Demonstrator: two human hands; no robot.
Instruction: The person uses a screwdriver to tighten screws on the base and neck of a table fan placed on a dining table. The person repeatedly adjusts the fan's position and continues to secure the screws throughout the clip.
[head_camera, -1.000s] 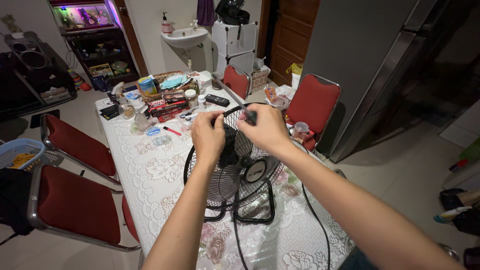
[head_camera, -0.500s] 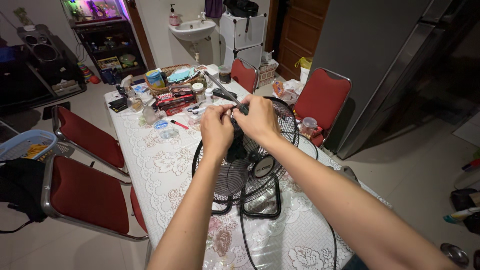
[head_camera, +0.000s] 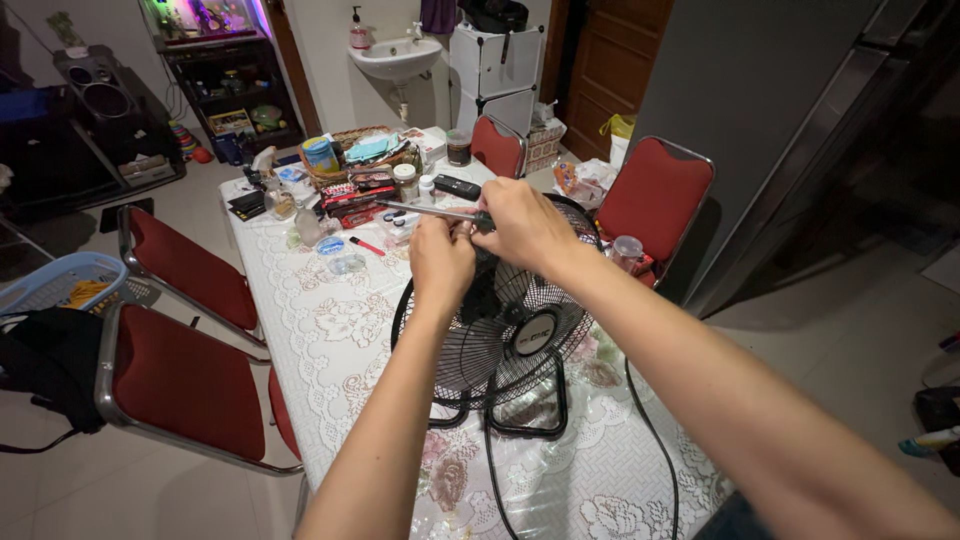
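I see a black fan (head_camera: 505, 345) standing on its frame foot on the table (head_camera: 330, 340), which has a white lace cloth, and I will use the fan as my landmark. Both hands are at the very top of the fan's wire cage. My right hand (head_camera: 520, 222) is wrapped tight around the handle of a screwdriver (head_camera: 432, 211). The screwdriver lies almost flat, and its long thin shaft points away to the left, out past the top of the fan. My left hand (head_camera: 441, 262) sits just under it, touching the top rim of the cage, with its fingers pinched together on something small there; I cannot tell what. The 2 hands touch each other. The left hand is nearer the rim. Both arms reach straight out over the fan, wrists bent down. Behind the fan sit jars, a basket and a remote (head_camera: 456, 187). Left of the fan are 2 red chairs (head_camera: 185, 380).
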